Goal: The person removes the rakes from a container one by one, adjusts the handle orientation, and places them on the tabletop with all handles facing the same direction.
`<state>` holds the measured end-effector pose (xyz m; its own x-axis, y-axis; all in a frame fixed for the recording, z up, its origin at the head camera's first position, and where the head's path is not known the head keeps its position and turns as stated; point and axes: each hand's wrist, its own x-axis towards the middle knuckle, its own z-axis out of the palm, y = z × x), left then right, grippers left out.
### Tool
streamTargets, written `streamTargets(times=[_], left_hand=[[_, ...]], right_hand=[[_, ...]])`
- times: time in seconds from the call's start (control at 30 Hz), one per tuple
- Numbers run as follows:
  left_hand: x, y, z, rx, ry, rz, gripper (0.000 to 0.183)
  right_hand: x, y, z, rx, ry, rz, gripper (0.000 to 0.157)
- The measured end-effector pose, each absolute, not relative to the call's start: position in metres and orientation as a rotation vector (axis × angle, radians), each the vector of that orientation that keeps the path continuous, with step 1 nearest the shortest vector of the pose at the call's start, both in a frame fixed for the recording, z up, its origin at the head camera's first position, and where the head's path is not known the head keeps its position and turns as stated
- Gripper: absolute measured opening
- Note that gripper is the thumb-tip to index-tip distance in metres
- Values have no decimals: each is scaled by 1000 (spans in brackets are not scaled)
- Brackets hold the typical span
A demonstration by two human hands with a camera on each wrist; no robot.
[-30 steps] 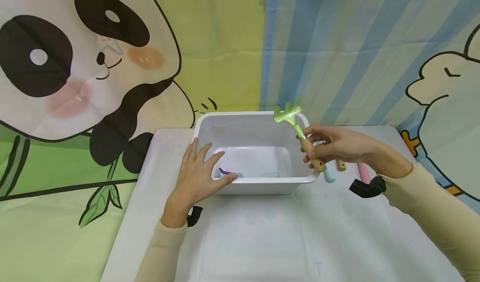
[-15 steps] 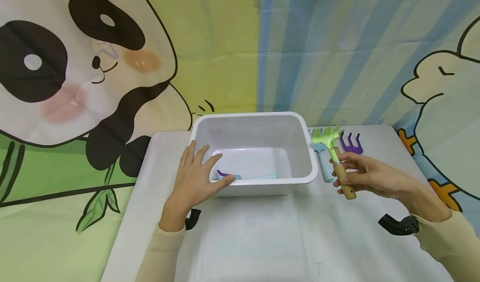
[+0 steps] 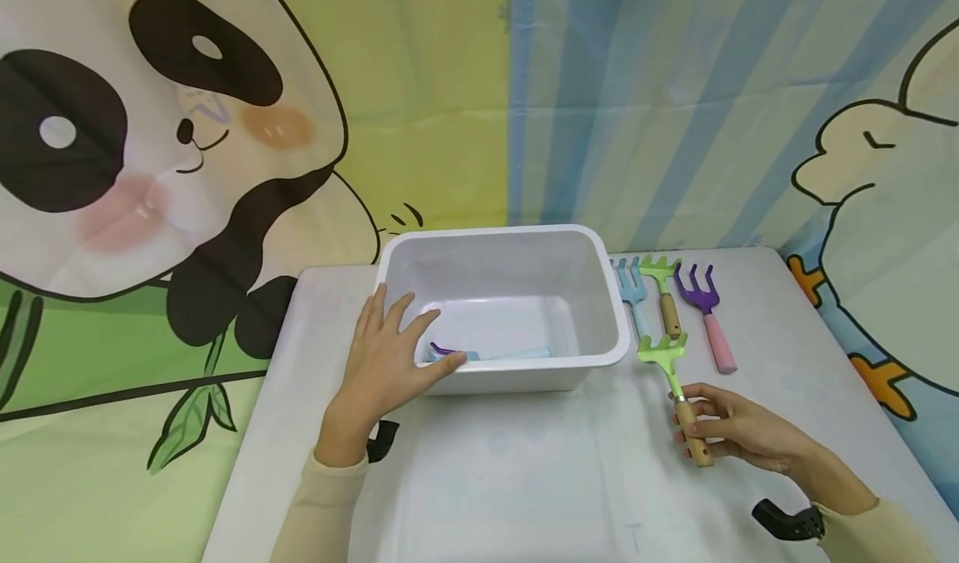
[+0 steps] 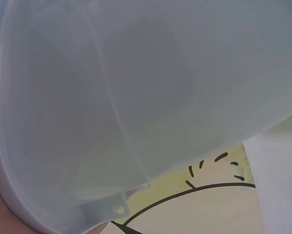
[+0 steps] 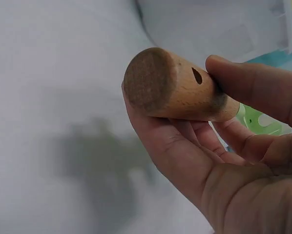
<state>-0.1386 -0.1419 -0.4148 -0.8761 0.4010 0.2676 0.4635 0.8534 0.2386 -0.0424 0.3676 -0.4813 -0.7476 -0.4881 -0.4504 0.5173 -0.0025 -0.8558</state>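
Observation:
My right hand pinches the wooden handle of a small green garden rake, thumb on one side and fingers on the other. Its tines point away from me, and its shadow falls on the white table in the right wrist view. My left hand rests with spread fingers at the left front corner of a white plastic basin, the thumb along the front rim. Inside the basin, close behind that rim, lie a purple-tined tool and a light blue handle, partly hidden.
Right of the basin lie a light blue hand fork, another green rake with a wooden handle, and a purple fork with a pink handle. A printed cartoon cloth hangs along the table's far edge.
My right hand has carried the green rake from the basin's right rim to the right and toward me, uncovering the tools on the table. My left hand has stayed at the basin.

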Motion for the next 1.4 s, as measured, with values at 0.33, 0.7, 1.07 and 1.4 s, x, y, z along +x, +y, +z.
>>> streamTargets(times=[0.33,0.7,1.07,1.4], left_hand=[[-140,-143,-413,-668,-2828,-444,84],[-141,-143,-410,-675,-2834,-442,83],[-140,-143,-411,-667,-2844,-430,84],[-138,-142,-411,-671,-2848,-435,85]], right_hand=[[-34,364,-506,147,1453,-1853,55],[-37,357,-512,199,1454,-1857,71],[-29,346,-492,236,1811,-1619,70],[-42,353,-467,145,2049,-1501,56]])
